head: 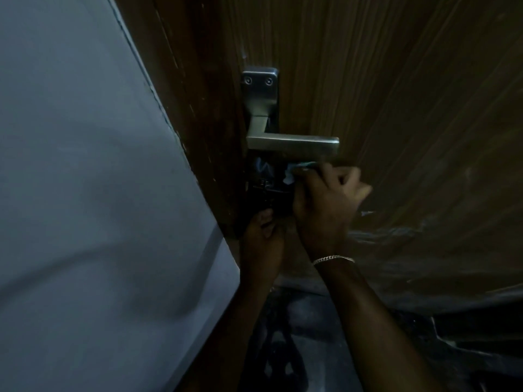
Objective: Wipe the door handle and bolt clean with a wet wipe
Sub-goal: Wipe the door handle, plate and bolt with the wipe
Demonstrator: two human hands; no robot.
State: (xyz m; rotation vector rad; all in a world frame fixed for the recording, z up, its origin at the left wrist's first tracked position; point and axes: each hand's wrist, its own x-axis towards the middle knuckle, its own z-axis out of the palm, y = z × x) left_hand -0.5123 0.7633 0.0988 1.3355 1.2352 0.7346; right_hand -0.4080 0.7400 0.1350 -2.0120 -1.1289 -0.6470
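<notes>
A steel lever door handle [294, 145] juts right from its plate [260, 91] on a dark wooden door [396, 80]. Just under the lever, my right hand [325, 205] is closed around a pale wet wipe [294, 172], pressing it against the dark lock area below the handle. A chain bracelet circles that wrist. Lower and to the left, my left hand [261, 236] grips the dark lower part of the lock plate [261, 193] with thumb up. The bolt itself is lost in shadow.
A grey-white wall [85, 193] fills the left side, meeting the dark door frame [198, 123]. Crinkled plastic film covers the lower door [424, 250]. The floor below is dim, with indistinct dark shapes.
</notes>
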